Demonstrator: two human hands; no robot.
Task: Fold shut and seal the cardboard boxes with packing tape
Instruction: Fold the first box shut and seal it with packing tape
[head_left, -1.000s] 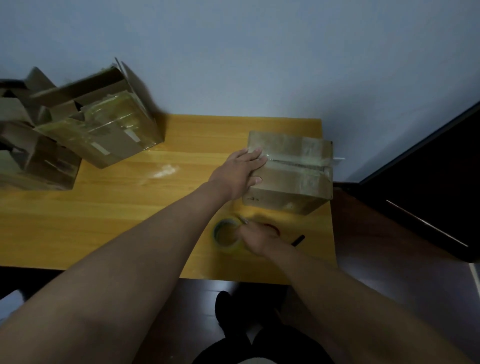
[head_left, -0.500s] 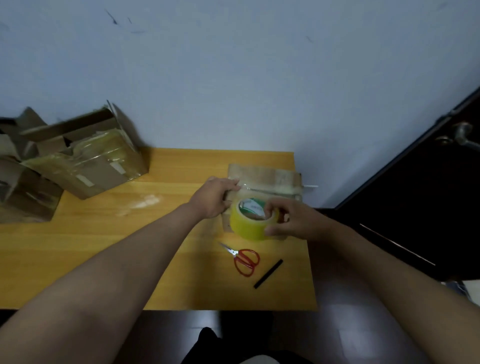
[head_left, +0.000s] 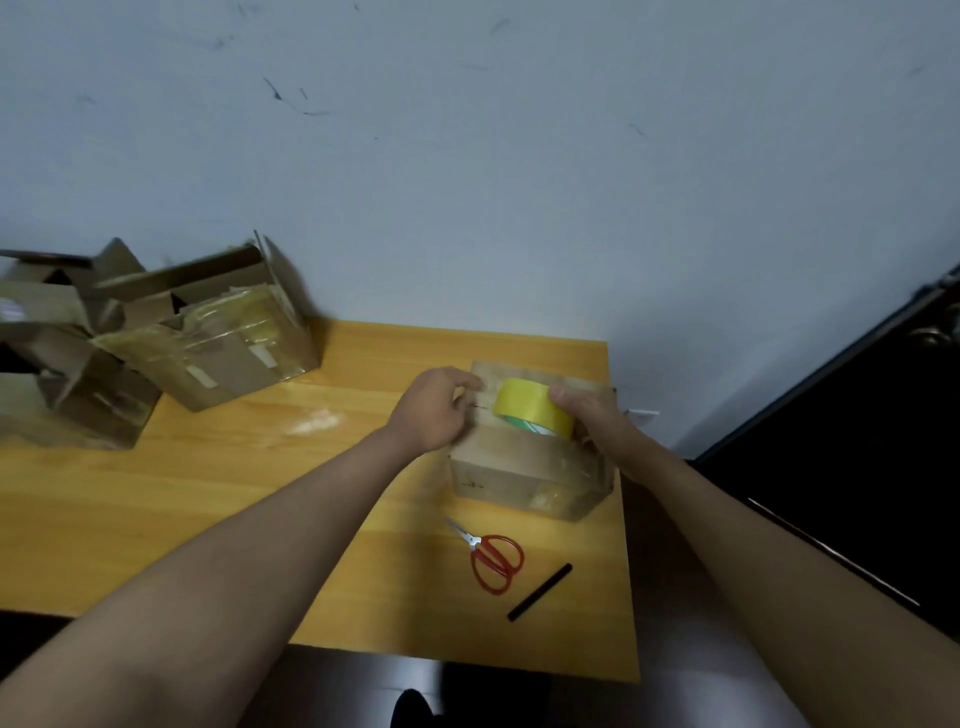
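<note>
Since 0.5 s ago, the tape (head_left: 532, 408) has been raised onto the box (head_left: 524, 462) top.
The roll is gripped by the right hand (head_left: 592, 423); the tape end seems pinched by the left hand (head_left: 436, 410) at the seam. This creased, glossy-patched box is folded shut, sealing barely begun. Left of both hands, 2 open boxes (head_left: 156, 343) wait; scissors (head_left: 491, 558) lie nearer the body.

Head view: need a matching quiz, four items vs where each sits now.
Things:
1. tape roll
2. scissors
3. black strip
4. open boxes

Places:
A. far left of the table, by the wall
B. on the table, right of the red handles
C. on top of the closed box, held by the right hand
D. on the table, in front of the closed box

Pairs: 1-C, 2-D, 3-B, 4-A
</note>
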